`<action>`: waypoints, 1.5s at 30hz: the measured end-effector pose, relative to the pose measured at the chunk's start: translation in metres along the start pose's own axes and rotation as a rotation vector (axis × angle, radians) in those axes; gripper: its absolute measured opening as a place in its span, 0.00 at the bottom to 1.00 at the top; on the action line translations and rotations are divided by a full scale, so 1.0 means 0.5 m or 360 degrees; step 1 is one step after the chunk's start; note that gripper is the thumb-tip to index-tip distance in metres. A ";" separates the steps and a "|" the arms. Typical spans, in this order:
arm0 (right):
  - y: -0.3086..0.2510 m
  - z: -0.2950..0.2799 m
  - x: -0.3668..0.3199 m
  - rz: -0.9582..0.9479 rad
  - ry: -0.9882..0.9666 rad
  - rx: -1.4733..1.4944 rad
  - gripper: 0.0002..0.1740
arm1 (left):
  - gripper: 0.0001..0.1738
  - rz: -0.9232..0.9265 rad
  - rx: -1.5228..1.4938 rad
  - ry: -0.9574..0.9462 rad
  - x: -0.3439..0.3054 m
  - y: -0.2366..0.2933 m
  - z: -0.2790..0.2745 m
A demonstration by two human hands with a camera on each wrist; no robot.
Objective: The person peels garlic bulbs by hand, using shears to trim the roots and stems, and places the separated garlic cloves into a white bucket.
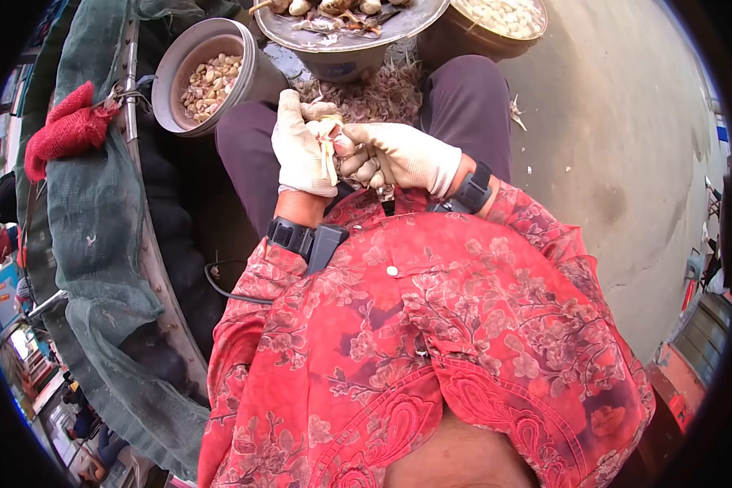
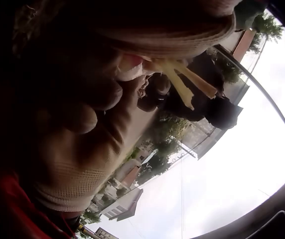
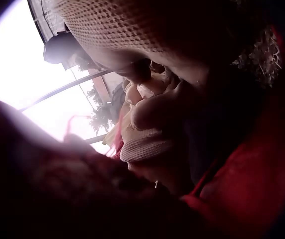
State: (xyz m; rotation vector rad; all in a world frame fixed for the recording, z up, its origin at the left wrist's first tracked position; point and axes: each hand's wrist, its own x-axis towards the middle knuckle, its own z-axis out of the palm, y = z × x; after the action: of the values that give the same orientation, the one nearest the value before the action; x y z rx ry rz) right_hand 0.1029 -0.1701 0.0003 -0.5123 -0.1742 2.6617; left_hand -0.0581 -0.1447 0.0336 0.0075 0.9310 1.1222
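A garlic bulb (image 1: 343, 145) with pinkish cloves and pale strips of dry stalk is held between two white-gloved hands above the lap. The left hand (image 1: 301, 154) grips it from the left, its thumb side uppermost. From the right, the right hand (image 1: 407, 154) pinches at the bulb with curled fingers. In the left wrist view the yellowish stalk strips (image 2: 182, 87) stick out beside a pink clove (image 2: 130, 67). Dark shadow covers much of both wrist views, and the gloves partly hide the bulb.
A bucket of cloves (image 1: 211, 85) stands at the upper left, a basin (image 1: 346, 49) with garlic bulbs at the top, and a container of peeled cloves (image 1: 500, 20) at the upper right. Husks (image 1: 382, 96) lie between the knees. Green netting (image 1: 98, 244) runs along the left.
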 end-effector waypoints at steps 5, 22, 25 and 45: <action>-0.003 0.064 -0.013 -0.0062 0.0481 -0.0187 0.12 | 0.21 0.0059 0.0005 0.0100 0.002 -0.005 0.005; -0.007 0.048 -0.036 -0.0161 0.0359 -0.0138 0.15 | 0.20 -0.0016 -0.0495 -0.0026 0.028 0.028 -0.043; -0.014 0.047 -0.047 -0.0217 0.0364 -0.0268 0.19 | 0.18 0.0040 -0.0472 0.0085 0.019 0.049 -0.032; -0.028 0.002 -0.049 -0.0380 0.0363 -0.0239 0.12 | 0.07 0.1246 0.2682 -0.0817 -0.076 0.020 -0.023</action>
State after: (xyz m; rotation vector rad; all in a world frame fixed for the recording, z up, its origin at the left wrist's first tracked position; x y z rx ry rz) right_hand 0.1283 -0.1680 0.0118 -0.7863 -0.3457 2.3492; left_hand -0.0772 -0.1741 0.0546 2.0556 1.1593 0.6102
